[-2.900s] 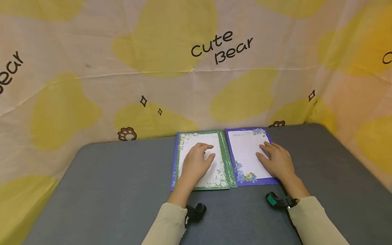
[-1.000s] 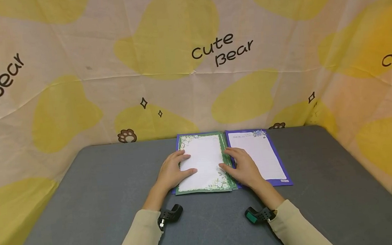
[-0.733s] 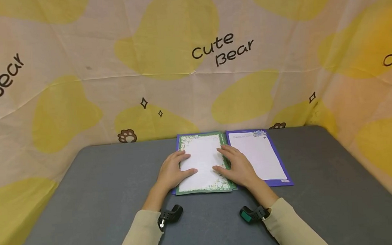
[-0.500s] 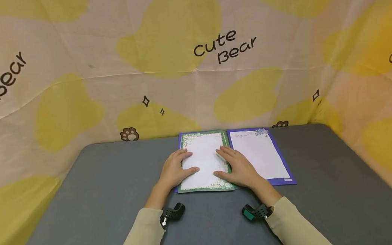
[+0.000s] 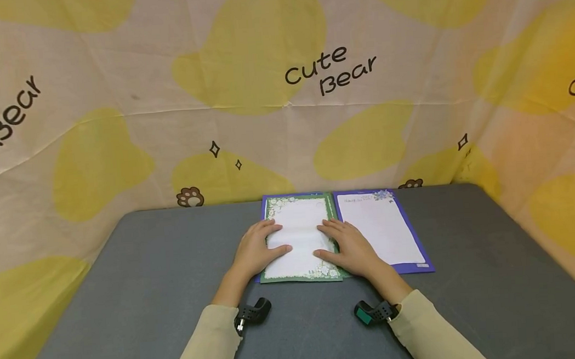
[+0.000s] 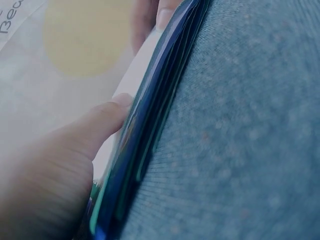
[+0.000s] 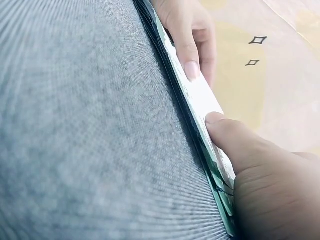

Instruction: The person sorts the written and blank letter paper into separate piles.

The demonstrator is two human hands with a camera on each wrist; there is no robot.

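A stack of letter sheets [image 5: 299, 255] lies on the grey table. Its top sheet is white with a green border and white flowers, and a faint crease or bow crosses its middle. On the stack's left side rests my left hand [image 5: 254, 250], its thumb and fingertips over the sheet. Mirroring it on the right edge is my right hand [image 5: 353, 247], thumb and fingertips also on top. The left wrist view shows several layered edges of the stack [image 6: 155, 100] below the left thumb. In the right wrist view the right thumb [image 7: 235, 140] presses on the white surface.
A purple-bordered letter sheet [image 5: 381, 228] with blue flowers lies right of the stack, partly behind my right hand. Purple edges show beneath the stack. A yellow patterned cloth [image 5: 244, 121] hangs behind the grey table [image 5: 174, 263].
From lying over the two piles, both hands have shifted left to the sides of the green-bordered stack. The right hand has closed in slightly on its edge. A faint bow now shows in the top sheet.
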